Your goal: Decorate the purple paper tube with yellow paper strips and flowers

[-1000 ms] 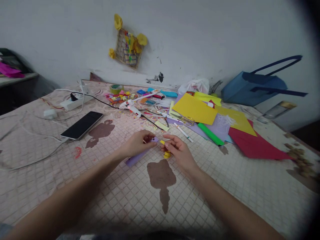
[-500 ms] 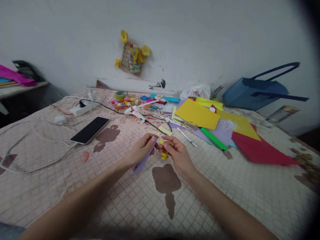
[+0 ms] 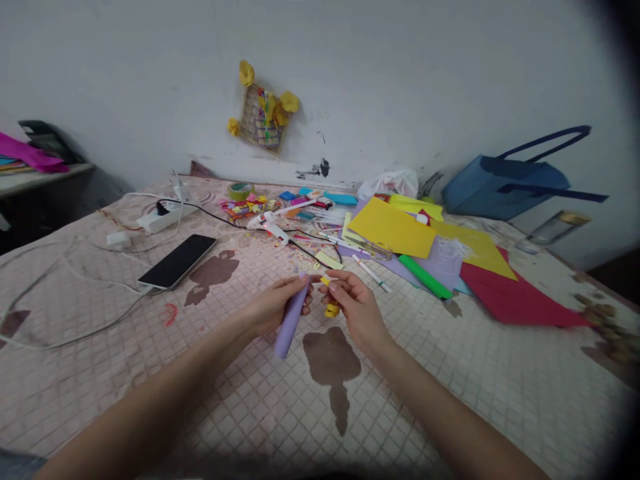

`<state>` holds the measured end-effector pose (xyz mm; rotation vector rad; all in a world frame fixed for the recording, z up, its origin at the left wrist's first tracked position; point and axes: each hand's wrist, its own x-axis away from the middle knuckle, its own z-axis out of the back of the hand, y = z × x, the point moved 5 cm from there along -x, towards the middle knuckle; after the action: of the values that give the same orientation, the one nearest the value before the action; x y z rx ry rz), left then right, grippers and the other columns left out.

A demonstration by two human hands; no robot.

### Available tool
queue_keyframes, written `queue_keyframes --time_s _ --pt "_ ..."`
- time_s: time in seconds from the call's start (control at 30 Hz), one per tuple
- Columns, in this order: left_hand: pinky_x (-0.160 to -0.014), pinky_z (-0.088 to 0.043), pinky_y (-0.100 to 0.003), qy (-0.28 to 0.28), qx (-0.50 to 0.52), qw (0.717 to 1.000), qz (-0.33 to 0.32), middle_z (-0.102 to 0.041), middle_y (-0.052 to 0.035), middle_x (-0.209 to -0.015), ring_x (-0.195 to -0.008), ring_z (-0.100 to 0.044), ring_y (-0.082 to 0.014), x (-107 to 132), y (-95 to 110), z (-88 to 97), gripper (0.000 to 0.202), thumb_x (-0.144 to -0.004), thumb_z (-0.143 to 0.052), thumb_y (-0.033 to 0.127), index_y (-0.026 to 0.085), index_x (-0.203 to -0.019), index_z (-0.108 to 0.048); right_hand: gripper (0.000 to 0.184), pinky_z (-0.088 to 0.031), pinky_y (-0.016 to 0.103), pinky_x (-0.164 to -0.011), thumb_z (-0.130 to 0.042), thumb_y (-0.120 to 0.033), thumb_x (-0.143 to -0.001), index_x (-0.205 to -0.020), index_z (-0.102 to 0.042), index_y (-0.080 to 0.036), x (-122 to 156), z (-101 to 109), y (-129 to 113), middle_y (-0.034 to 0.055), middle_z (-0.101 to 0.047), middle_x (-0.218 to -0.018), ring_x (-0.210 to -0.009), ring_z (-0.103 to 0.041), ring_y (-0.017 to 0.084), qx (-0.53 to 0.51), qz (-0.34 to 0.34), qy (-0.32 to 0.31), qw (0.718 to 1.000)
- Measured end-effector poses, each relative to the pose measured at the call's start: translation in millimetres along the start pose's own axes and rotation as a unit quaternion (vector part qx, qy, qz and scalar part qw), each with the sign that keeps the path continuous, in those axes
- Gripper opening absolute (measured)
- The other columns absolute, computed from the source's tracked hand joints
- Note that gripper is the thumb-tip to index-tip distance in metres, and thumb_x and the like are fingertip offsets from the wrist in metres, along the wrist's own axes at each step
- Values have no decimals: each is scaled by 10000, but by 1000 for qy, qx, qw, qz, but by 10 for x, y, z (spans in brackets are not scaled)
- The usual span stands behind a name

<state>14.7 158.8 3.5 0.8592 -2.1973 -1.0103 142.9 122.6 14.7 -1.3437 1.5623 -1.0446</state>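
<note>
My left hand (image 3: 273,305) is closed around a strip of light purple paper (image 3: 291,319), curled lengthwise into a loose tube that slants down toward me. My right hand (image 3: 353,307) sits just to its right, fingers pinched on a small coiled yellow paper piece (image 3: 331,308). The fingertips of both hands almost meet above the patterned table cover (image 3: 240,393), over a brown figure printed on it.
A black phone (image 3: 178,261) lies at the left on a cable, with a white power strip (image 3: 161,217) behind it. A glue gun (image 3: 266,223), scissors (image 3: 374,248), a green marker (image 3: 424,276), coloured sheets (image 3: 395,229) and paper scraps lie beyond my hands. A blue bag (image 3: 510,185) leans on the wall.
The purple strip has come off the table and curled into a tube in my left hand. My view has shifted slightly; my right hand keeps its pinch on the yellow piece.
</note>
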Motion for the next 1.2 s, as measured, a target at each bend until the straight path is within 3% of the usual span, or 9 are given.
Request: queue_keyframes --time_s 0.23,0.4,0.87,1.07,1.2 --pt "-561 -467 -191 18 -42 999 -2 -578 -49 -839 -616 -519 -69 -21 -49 10 305 -797 -587 261 157 -1083 -595 225 -460 254 -630 -573 -253 -777 -998 -544 -216 33 -49 -52 -14 -631 -753 -645 -578 113 87 45 -30 995" --pt "-551 -460 -200 8 -61 998 -10 -588 -29 -824 -606 -540 -76 -22 -63 -12 315 -801 -573 307 185 -1092 -574 197 -459 274 -640 -541 -243 -795 -986 -500 -221 25 -48 -58 -5 -635 -755 -646 -585 131 173 84 -17 981" --pt "-528 -446 -191 19 -89 996 -19 -596 -39 -846 -581 -545 -69 -10 -61 -32 291 -810 -555 312 148 -1051 -570 145 -460 268 -626 -531 -236 -797 -925 -467 -217 3 -50 5 -9 -619 -757 -628 -585 125 179 83 -17 980" --pt "-508 -438 -201 61 -89 994 -22 -614 -54 -830 -564 -529 -74 -25 -53 9 294 -827 -515 302 141 -1067 -567 145 -449 248 -586 -545 -233 -778 -906 -480 -213 3 -38 2 -20 -602 -710 -612 -573 122 196 85 -4 977" --pt "-519 -437 -200 51 -88 995 -16 -613 -53 -790 -572 -530 -80 -29 -42 6 270 -831 -496 268 126 -1042 -589 149 -443 243 -573 -549 -233 -769 -900 -481 -218 6 -52 -1 -28 -609 -707 -577 -557 109 159 64 -9 985"
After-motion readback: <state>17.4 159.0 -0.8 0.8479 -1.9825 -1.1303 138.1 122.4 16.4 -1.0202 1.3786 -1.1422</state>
